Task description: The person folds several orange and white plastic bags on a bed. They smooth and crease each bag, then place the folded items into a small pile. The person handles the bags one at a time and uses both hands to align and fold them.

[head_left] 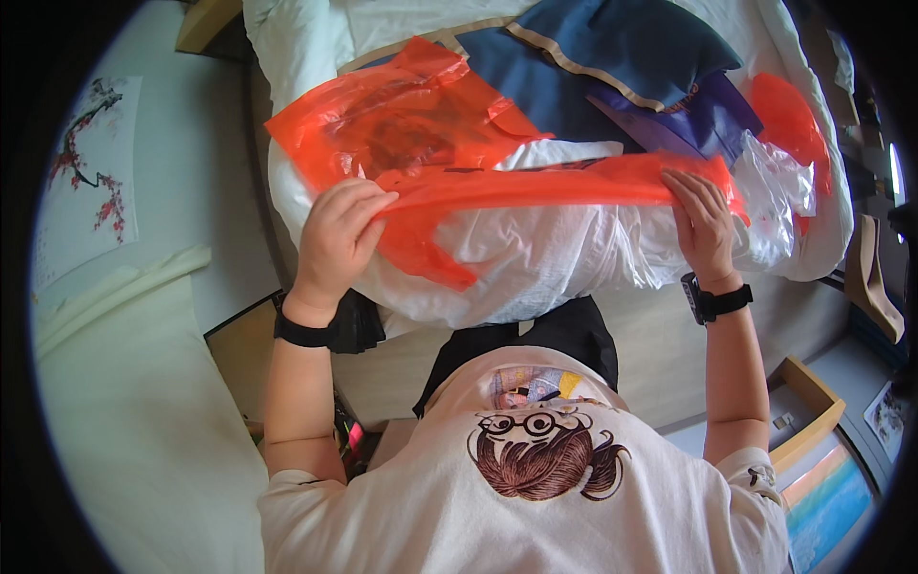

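Note:
A thin red plastic bag (545, 185) is stretched in a long narrow strip between my two hands, above the white bedding. My left hand (342, 230) grips its left end, where a loose flap hangs below. The right end is held by my right hand (702, 218), fingers bent over the top edge. Behind the left part lies another crumpled red plastic bag (402, 124), translucent, with something darker showing through it. Whether the two red pieces are joined, I cannot tell. Both wrists wear black bands.
White bedding (535, 244) covers the bed before me. On it lie dark blue fabric with tan trim (612, 48), a purple bag (688, 115), clear crinkled plastic (779, 187) and another red bag (789, 115). A wooden-edged drawer or frame (808, 411) stands at lower right.

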`<state>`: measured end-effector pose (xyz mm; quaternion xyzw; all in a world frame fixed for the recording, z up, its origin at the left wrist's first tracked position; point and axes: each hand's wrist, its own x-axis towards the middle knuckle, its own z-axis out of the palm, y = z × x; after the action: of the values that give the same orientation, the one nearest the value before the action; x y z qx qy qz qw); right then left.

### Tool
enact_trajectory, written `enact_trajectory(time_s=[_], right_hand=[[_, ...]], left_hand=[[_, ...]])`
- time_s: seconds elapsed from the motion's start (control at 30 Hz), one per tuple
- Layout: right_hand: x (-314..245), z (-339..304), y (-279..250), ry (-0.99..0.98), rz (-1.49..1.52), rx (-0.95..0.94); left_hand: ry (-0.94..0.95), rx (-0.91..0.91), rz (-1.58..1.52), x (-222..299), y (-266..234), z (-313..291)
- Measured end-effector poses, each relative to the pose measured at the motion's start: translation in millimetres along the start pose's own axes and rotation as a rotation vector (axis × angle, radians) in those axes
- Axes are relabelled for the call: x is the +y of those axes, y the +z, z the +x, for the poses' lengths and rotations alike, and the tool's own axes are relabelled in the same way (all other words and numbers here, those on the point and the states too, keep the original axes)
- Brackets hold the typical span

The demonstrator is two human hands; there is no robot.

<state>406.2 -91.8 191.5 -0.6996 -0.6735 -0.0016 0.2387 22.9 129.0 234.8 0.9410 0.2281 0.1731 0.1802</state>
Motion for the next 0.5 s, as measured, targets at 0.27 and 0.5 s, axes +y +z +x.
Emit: enact_trajectory(time_s=[0.27,0.5], right_hand=[[-14,-86,80,0.054,0.105,-0.270],[-34,-96,90,0.154,0.145,-0.402]], left_hand=[[-0.042,-0.110,0.018,-26,86,-87],[-0.127,-0.271,0.006,-20,111,-96]])
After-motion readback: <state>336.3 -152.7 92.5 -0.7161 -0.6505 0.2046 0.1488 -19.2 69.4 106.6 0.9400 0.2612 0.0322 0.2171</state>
